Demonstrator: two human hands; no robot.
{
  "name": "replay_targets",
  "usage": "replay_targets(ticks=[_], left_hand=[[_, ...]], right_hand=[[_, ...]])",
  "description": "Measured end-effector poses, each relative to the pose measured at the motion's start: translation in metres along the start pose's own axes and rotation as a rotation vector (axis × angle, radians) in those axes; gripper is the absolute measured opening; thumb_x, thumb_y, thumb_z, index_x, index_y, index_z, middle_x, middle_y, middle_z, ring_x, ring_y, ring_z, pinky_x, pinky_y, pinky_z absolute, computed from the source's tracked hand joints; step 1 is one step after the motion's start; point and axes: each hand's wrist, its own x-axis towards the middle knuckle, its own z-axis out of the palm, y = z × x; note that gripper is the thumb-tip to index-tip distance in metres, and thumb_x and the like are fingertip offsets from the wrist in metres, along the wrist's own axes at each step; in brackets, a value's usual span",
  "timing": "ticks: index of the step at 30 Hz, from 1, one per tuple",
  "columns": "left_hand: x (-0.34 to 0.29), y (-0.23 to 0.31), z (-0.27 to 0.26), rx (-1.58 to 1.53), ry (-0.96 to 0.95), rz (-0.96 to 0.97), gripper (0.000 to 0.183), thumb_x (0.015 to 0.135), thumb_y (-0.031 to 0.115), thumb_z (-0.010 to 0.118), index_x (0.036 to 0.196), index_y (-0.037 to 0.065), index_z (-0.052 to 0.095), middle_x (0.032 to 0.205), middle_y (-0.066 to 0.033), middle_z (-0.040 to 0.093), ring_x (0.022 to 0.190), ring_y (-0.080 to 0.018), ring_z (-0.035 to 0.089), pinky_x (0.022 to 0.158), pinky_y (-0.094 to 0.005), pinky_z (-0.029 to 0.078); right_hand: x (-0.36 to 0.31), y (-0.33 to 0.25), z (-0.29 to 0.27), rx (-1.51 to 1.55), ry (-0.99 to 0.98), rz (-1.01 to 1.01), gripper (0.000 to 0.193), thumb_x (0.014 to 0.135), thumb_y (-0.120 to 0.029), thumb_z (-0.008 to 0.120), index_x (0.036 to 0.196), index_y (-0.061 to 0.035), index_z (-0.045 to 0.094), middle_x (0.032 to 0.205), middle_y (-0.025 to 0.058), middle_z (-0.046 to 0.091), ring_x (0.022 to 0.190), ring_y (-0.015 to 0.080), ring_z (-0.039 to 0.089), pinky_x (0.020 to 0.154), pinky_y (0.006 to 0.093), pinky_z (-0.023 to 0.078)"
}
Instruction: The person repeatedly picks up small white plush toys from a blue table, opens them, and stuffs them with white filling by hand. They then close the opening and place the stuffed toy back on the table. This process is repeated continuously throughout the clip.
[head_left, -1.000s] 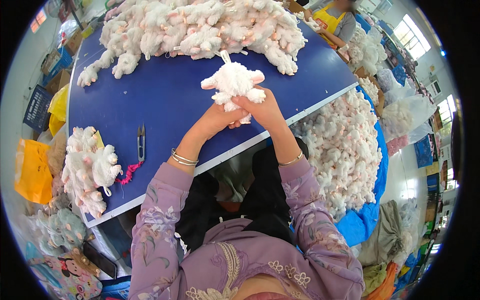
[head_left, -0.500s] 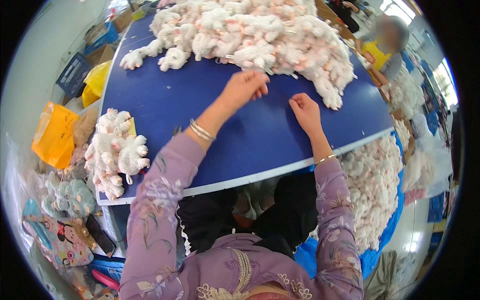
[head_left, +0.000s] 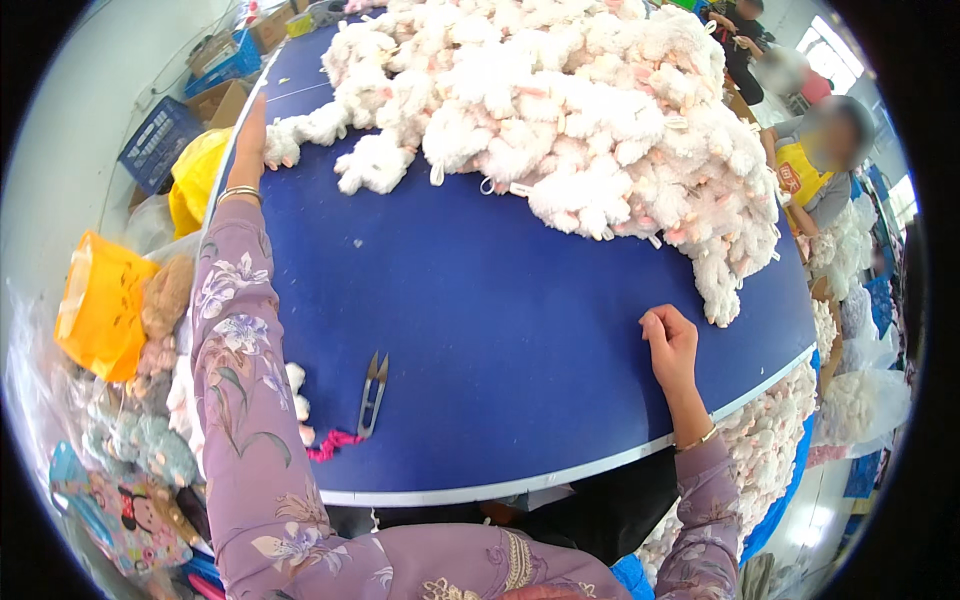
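Observation:
At the table's far left edge, my left hand (head_left: 250, 142) is stretched out with its fingers straight, beside a small white plush toy (head_left: 283, 146) at the end of the heap. Whether it touches that toy I cannot tell. My right hand (head_left: 671, 340) rests at the right side of the blue table (head_left: 480, 330), fingers curled in, nothing visible in them. A large heap of white fluffy plush toys (head_left: 560, 110) with pinkish parts and small white tags covers the table's far side. Thread snips (head_left: 373, 395) with a pink wrapped band (head_left: 334, 444) lie near the front left.
A smaller pile of white plush toys (head_left: 298, 390) is mostly behind my left forearm. More plush toys fill a blue-lined container (head_left: 765, 430) at the right. Orange (head_left: 105, 305) and yellow bags (head_left: 198, 180) stand left of the table. A person in a yellow apron (head_left: 805, 175) works at far right.
My left hand has swung from the middle of the table to its far left edge, uncovering the snips. My right hand has shifted slightly right and nearer; the view has shifted too.

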Motion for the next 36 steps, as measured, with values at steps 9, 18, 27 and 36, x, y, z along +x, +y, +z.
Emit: replay_targets(ticks=[9,18,27,36], left_hand=[[-0.067,0.013,0.188,0.019,-0.872,0.625,0.047,0.093,0.027,0.059,0.133,0.003,0.054,0.125,-0.01,0.061,0.109,-0.0185,0.058,0.094,-0.032,0.047],[-0.169,0.033,0.241,0.366,-0.962,0.172,0.052,0.085,0.033,0.061,0.124,-0.002,0.06,0.118,-0.0191,0.065,0.108,-0.0259,0.063,0.093,-0.0339,0.049],[-0.344,0.089,0.257,0.743,-0.729,0.365,0.084,0.072,0.069,0.062,0.132,0.011,0.057,0.131,-0.023,0.057,0.129,-0.0374,0.045,0.108,-0.0493,0.03],[-0.423,0.092,0.228,0.608,-0.469,0.624,0.069,0.081,0.052,0.066,0.134,0.009,0.053,0.148,-0.0272,0.032,0.138,-0.0417,0.026,0.109,-0.0551,0.027]], right_hand=[[0.009,0.003,0.0,0.249,0.084,-0.026,0.038,0.094,-0.023,0.057,0.125,-0.0025,0.046,0.112,0.0076,0.055,0.089,0.0109,0.054,0.065,0.0225,0.044],[0.013,0.008,0.021,0.228,0.32,-0.125,0.061,0.091,-0.023,0.059,0.141,0.0003,0.035,0.136,0.0152,0.044,0.111,0.0238,0.053,0.095,0.0365,0.044],[-0.029,0.006,-0.009,-0.122,0.617,-0.045,0.071,0.092,-0.035,0.062,0.143,0.0052,0.032,0.145,0.024,0.034,0.135,0.0349,0.035,0.112,0.0409,0.028],[-0.087,0.023,-0.031,-0.148,0.714,-0.092,0.057,0.089,-0.014,0.055,0.138,0.0065,0.035,0.138,0.0259,0.039,0.129,0.0401,0.037,0.11,0.0435,0.029]])
